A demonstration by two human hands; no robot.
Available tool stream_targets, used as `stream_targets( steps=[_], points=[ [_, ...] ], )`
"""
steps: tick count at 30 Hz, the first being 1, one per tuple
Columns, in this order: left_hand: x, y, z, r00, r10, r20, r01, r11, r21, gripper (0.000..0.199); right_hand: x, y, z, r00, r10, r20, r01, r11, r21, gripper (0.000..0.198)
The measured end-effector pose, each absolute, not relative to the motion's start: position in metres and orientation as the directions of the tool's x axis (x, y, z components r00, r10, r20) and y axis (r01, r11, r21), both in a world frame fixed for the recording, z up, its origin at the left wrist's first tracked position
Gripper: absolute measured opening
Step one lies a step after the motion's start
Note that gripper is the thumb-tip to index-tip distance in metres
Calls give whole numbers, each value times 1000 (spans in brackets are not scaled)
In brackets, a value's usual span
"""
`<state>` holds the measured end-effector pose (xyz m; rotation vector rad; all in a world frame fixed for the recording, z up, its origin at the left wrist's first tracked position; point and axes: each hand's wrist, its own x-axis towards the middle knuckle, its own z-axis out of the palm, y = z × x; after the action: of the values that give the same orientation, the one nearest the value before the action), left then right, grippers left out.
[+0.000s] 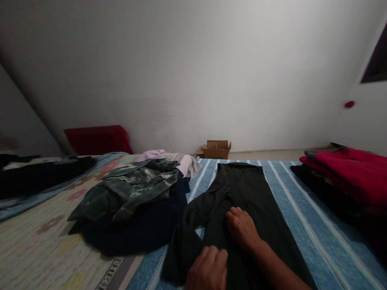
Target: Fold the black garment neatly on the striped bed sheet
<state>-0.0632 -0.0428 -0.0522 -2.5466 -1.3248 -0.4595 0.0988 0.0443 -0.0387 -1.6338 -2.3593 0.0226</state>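
Both hands rest on the black trousers (242,193) spread over the blue striped sheet (302,217): the right hand (242,227) lies flat, palm down with fingers together, pressing the cloth near the middle of the garment, while the left hand (208,268) sits nearer the lower edge of the view, knuckles up and fingers curled loosely on the fabric, though whether it pinches a fold I cannot tell. By the look of it the work in hand is smoothing and folding: one leg lies fairly straight toward the waistband at the far end, the other angles off to the left in a rumpled bend. A next move would likely call for bringing that stray leg over the straight one and flattening the creases, with one palm as anchor. The trousers look dark, matte and soft, limp enough to bunch easily. Just left of them lies a heap of clothes (133,193), grey-green over navy, and well to the right a folded red and dark stack (347,173); a cardboard box (217,149) stands on the floor by the wall
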Motion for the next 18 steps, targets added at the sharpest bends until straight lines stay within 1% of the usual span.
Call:
stream_targets(
  steps=[1,3,4,6,7,9,10,11,13,14,16,18],
  points=[
    [-72,-39,-42,473,787,396,869,-490,-65,38,99,45,-41,-324,920,222,917,363,-164,20],
    [-87,-29,-25,252,871,421,966,-249,-64,48,100,46,-45,-323,915,240,916,367,-165,21],
    [-92,-24,-19,142,902,407,990,-129,-60,51,100,46,-46,-323,913,249,914,369,-167,21],
    [-100,-14,-8,-39,946,323,997,60,-54,55,101,46,-46,-322,909,264,912,373,-172,21],
    [-101,-9,-4,-92,965,247,993,108,-51,53,101,46,-46,-320,908,269,911,373,-175,22],
    [-103,-1,4,-140,985,101,989,145,-40,40,101,46,-47,-315,909,274,911,370,-182,22],
    [-103,3,9,-148,988,53,988,150,-33,33,101,47,-47,-313,910,271,910,369,-188,22],
    [-104,7,14,-150,988,33,988,151,-23,27,101,47,-47,-310,913,267,909,367,-199,21],
    [-105,15,28,-162,985,59,987,161,30,23,103,47,-47,-303,917,260,900,365,-238,20],
    [-105,19,35,-169,982,80,983,162,87,22,104,47,-45,-299,916,268,890,369,-269,19],
    [-105,27,52,-160,981,112,957,126,263,18,106,45,-38,-284,907,312,843,391,-370,17],
    [-101,35,68,-114,984,138,888,38,459,14,109,40,-24,-275,887,371,731,444,-519,26]
  ],
)
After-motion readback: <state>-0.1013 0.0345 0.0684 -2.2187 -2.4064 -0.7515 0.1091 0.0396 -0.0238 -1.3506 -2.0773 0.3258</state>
